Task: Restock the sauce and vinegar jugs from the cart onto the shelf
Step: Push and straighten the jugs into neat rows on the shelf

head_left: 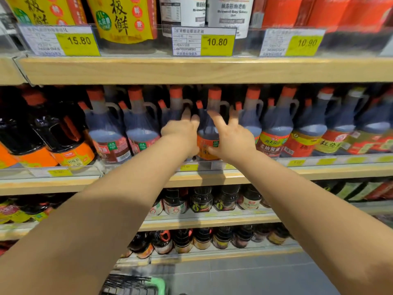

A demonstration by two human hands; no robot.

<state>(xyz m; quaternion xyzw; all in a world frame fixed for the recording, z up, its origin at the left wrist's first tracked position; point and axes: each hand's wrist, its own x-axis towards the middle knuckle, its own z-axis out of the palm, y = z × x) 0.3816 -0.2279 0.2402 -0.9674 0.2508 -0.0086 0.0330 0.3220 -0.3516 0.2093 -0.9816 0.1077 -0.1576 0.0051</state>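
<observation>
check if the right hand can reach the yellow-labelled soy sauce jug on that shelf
Probably yes: the right hand is open just left of the yellow-labelled soy sauce jug in the front row.

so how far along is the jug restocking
Done: the middle wooden shelf looks full along its front with dark red-capped plastic jugs. In hand: left hand and right hand flank the orange-labelled jug there, fingers spread. Left: unclear; only an edge of the green-handled wire cart shows.

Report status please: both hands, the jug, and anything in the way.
Both open, fingers spread: left hand and right hand flank the jug on the middle shelf. It stands upright, front row. Tight: neighbour jugs close on both sides.
</observation>
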